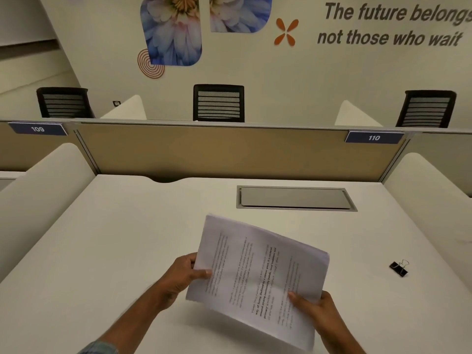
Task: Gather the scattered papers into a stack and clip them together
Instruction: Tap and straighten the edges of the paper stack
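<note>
A stack of printed white papers (258, 274) is held up off the white desk (115, 238), tilted, with its text running sideways. My left hand (184, 274) grips the stack's left edge, thumb on top. My right hand (316, 310) grips the lower right edge, thumb on the printed face. A black binder clip (399, 268) with silver handles lies on the desk to the right, well apart from both hands.
A grey cable hatch (293, 198) is set into the desk behind the papers. A tan partition (229, 152) closes the back, with white side dividers left and right. Black chairs stand beyond the partition.
</note>
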A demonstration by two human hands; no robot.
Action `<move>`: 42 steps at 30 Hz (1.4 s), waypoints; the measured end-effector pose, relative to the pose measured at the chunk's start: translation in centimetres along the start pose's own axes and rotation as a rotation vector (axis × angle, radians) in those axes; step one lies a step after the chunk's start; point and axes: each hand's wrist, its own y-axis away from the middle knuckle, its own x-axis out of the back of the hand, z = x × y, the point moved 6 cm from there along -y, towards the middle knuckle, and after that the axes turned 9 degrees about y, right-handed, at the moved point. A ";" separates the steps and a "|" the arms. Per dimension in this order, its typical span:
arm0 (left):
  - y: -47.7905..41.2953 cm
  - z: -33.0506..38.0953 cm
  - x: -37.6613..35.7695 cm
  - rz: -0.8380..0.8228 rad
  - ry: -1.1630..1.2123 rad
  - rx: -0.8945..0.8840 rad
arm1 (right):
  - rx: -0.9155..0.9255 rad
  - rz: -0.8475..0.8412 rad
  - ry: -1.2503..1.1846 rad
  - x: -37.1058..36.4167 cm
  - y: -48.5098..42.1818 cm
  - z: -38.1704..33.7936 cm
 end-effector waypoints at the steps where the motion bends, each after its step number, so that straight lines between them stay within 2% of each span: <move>1: 0.1 0.4 0.0 -0.008 0.016 -0.004 | -0.007 -0.003 -0.052 0.2 0.1 -0.1; 4: 0.6 1.3 0.5 -0.025 0.155 0.002 | -0.055 0.011 -0.208 0.4 0.3 -0.1; 9: 2.2 0.0 -1.1 -0.096 0.593 0.048 | -0.140 0.111 -0.389 -0.8 1.0 0.4; 12: 3.2 -1.2 -4.9 -0.147 0.664 0.075 | -0.152 0.134 -0.380 -2.6 2.0 0.7; 15: 3.6 -0.9 -7.4 -0.072 0.683 0.064 | -0.170 0.121 -0.400 -4.4 2.4 1.2; 18: 3.7 0.6 -7.2 -0.019 0.657 0.019 | -0.169 0.091 -0.414 -4.3 2.4 0.5; 21: 4.2 3.0 -5.6 -0.049 0.609 -0.040 | -0.180 0.087 -0.460 -1.4 1.2 0.1; 23: 4.5 4.3 -4.4 -0.086 0.550 -0.074 | -0.091 0.094 -0.293 1.2 0.3 -0.9; 27: 4.5 6.0 -3.6 -0.107 0.357 -0.112 | 0.117 -0.053 0.056 1.9 -0.7 -4.8; 30: 4.2 6.4 -4.0 -0.133 0.226 -0.156 | 0.190 -0.124 0.123 -0.3 -1.0 -6.8; 33: 3.8 6.1 -4.4 -0.135 0.175 -0.202 | 0.218 -0.117 0.120 -2.3 -1.1 -7.6; 39: 3.2 4.6 -4.5 0.113 0.200 -0.275 | 0.226 0.023 0.152 -4.0 -1.3 -6.0; 42: 3.0 3.1 -4.7 0.219 0.196 -0.257 | 0.218 0.057 0.166 -4.3 -1.4 -4.9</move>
